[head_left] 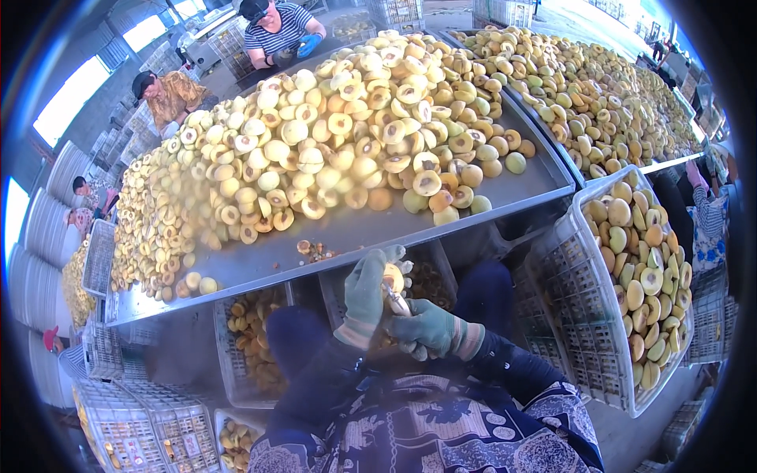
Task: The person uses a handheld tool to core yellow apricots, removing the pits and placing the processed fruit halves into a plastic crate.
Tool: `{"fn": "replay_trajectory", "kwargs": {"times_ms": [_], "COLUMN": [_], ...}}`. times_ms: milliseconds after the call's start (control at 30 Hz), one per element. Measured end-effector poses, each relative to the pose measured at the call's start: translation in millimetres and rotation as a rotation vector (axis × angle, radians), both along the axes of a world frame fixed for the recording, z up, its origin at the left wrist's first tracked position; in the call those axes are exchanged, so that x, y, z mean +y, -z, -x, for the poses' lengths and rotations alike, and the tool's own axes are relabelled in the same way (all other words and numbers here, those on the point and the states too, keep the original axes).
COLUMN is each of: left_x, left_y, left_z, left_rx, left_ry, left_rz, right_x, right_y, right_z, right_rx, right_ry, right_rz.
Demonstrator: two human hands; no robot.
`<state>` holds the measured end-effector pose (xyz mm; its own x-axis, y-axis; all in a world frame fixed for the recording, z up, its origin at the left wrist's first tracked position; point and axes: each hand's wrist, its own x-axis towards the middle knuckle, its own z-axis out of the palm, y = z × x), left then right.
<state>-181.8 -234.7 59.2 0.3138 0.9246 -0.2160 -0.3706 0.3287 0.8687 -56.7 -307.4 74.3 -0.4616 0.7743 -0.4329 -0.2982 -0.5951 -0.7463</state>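
Observation:
Over my lap, at the near edge of the metal table, my left hand (pixel 367 296) in a green glove is closed round a yellow peach (pixel 392 275). My right hand (pixel 434 328), gloved the same way, grips a short pitting knife (pixel 399 303) with a pale handle. Its metal end touches the peach; the exact shape of the tip is hidden. Across the table lies a large heap of halved yellow peaches (pixel 339 124), several with brown pits or hollows showing. Small scraps of pit and flesh (pixel 319 253) lie near the table's front edge.
The metal table's raised rim (pixel 355 256) runs before me. A crate full of peach halves (pixel 643 276) stands tilted at my right. Another crate (pixel 256 339) sits under the table at left. A second heaped table (pixel 583 94) adjoins at right. Other people (pixel 276 35) work across the heap.

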Motion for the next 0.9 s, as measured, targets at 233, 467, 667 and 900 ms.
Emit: {"fn": "replay_trajectory", "kwargs": {"times_ms": [233,467,667,900], "left_x": [0.4,7.8,33.7,59.8], "left_y": [-6.0,13.9,-5.8,-47.9], "left_z": [-6.4,-2.5,64.6,211.7], "left_rx": [0.003,0.023,0.127,1.452], "left_ry": [-0.017,-0.111,-0.433,-0.321], "left_rz": [0.036,-0.232,-0.21,-0.309], "right_x": [1.4,-0.7,6.6,29.4], "right_y": [41.0,48.8,32.6,70.1], "right_z": [-0.1,16.2,12.9,19.8], "right_rx": [0.886,1.308,1.33,0.259], "right_ry": [-0.153,-0.166,-0.191,0.102], "right_rz": [0.239,0.169,0.13,0.281]}}
